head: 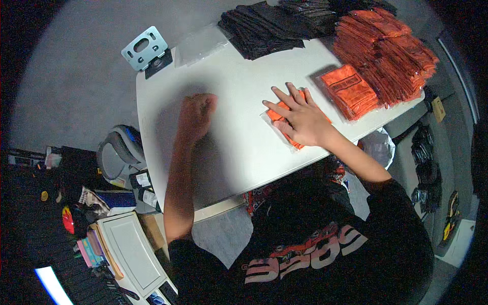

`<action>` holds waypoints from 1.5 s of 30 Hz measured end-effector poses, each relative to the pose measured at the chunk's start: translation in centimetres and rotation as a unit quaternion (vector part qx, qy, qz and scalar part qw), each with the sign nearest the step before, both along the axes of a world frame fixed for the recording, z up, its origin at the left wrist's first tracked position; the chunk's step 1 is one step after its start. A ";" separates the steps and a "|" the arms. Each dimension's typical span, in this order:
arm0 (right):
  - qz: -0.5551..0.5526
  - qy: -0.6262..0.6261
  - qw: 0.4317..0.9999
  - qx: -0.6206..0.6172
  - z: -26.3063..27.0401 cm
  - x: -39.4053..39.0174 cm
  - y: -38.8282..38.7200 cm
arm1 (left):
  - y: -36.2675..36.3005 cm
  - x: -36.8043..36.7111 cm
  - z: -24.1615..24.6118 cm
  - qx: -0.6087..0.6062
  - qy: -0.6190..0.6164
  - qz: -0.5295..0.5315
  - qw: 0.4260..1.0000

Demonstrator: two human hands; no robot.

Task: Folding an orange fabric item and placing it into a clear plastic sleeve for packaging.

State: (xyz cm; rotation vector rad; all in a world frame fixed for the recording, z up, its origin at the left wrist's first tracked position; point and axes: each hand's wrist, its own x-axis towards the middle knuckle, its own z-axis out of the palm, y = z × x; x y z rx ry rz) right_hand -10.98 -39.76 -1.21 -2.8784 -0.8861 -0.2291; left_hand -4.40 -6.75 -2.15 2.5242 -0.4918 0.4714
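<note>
My right hand [305, 120] lies flat, fingers spread, on an orange folded fabric item in a clear plastic bag [295, 143]. The packet rests on the white table [244, 152], partly covered by the palm. In deep shadow on the left, my left hand [199, 114] is curled into a fist over the tabletop; nothing shows in it. Right of my right hand sits a small stack of bagged orange items [350, 91], the top one bearing writing. Behind that stack spreads a large pile of similar orange packets [385, 53].
Black packets [263, 28] are heaped along the far edge. Clear plastic bags [202, 44] lie at the far left corner, beside a pale metal bracket stand [146, 47]. A grey chair [118, 152] and a white cabinet [131, 253] stand to the left.
</note>
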 end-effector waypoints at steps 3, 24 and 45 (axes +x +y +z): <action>-0.006 -0.002 0.998 0.056 0.9 -0.2 0.0 | -1.5 -0.8 0.7 0.000 -0.009 -0.062 0.998; 0.185 -0.060 0.959 0.206 7.3 -7.6 -10.2 | -15.1 2.2 -1.0 -0.238 0.180 -0.126 0.946; -0.026 -0.071 0.994 0.079 8.0 -3.8 -18.2 | -35.2 5.4 -0.6 -0.498 0.163 -0.194 0.829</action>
